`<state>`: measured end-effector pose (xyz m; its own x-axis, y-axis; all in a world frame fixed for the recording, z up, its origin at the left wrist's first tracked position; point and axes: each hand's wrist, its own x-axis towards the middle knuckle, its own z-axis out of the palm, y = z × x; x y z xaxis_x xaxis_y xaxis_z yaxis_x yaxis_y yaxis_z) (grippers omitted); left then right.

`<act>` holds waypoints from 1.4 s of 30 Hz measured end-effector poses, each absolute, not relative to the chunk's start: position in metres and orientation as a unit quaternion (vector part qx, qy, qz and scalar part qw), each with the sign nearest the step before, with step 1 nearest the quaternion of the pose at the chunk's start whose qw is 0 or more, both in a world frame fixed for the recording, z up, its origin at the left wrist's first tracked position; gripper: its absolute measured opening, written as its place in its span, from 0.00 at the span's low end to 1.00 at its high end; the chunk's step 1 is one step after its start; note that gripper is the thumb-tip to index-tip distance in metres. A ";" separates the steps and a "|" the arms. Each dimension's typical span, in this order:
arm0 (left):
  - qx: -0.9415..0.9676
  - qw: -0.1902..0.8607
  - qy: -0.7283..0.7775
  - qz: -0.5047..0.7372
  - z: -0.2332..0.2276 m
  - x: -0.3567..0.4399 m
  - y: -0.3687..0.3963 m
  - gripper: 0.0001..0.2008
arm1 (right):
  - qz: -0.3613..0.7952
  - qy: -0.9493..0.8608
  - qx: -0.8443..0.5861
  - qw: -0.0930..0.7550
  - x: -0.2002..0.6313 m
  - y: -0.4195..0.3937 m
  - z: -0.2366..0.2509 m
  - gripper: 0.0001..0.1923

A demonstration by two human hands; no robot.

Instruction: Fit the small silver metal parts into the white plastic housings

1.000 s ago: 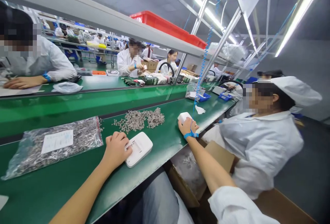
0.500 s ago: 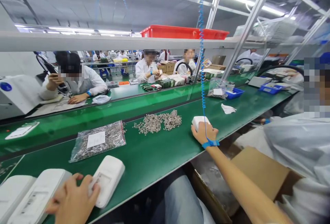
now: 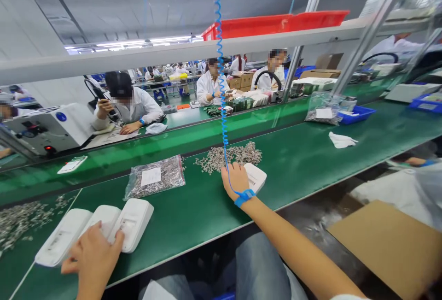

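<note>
White plastic casings lie under both hands: left hand (image 3: 95, 257) flat on three casings (image 3: 133, 222), right hand (image 3: 235, 179) on one casing (image 3: 254, 176).

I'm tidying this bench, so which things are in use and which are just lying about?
In use: left hand on white casings; right hand on another casing.
Lying about: loose metal parts, bagged parts, white cloth, blue tray.
</note>
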<state>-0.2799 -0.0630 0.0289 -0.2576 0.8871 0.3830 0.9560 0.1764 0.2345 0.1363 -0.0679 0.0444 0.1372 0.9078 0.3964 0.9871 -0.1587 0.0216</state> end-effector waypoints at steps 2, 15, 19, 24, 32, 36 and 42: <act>-0.592 0.119 -0.764 -0.226 0.028 -0.283 -0.064 0.34 | -0.148 -0.665 -0.720 0.128 0.125 -0.046 0.041 0.13; -0.799 0.093 -0.423 -0.418 0.014 -0.039 -0.001 0.09 | -0.126 -0.743 -0.618 0.223 0.100 0.006 0.007 0.13; -0.774 0.051 -0.447 -0.445 0.005 -0.035 0.010 0.07 | -0.107 -0.736 -0.595 0.305 0.103 0.001 0.009 0.11; -0.814 -0.023 -0.394 -0.426 0.002 -0.042 0.010 0.13 | 0.078 -0.645 -0.505 0.569 0.097 0.001 0.010 0.10; -0.799 -0.076 -0.370 -0.468 0.001 -0.040 0.008 0.06 | 0.296 -0.556 -0.465 0.622 0.098 0.001 0.002 0.08; -0.754 -0.136 -0.385 -0.514 0.007 -0.042 0.003 0.05 | 0.346 -0.526 -0.448 0.635 0.099 -0.002 0.001 0.08; -0.741 -0.197 -0.367 -0.528 0.015 -0.043 -0.001 0.05 | 0.386 -0.510 -0.434 0.634 0.102 -0.009 0.006 0.11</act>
<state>-0.0425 -0.0005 0.0149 0.1740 0.7505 0.6376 0.3354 -0.6539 0.6781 0.1019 -0.0088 0.0063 0.1823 0.9327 0.3112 -0.0476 0.3245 -0.9447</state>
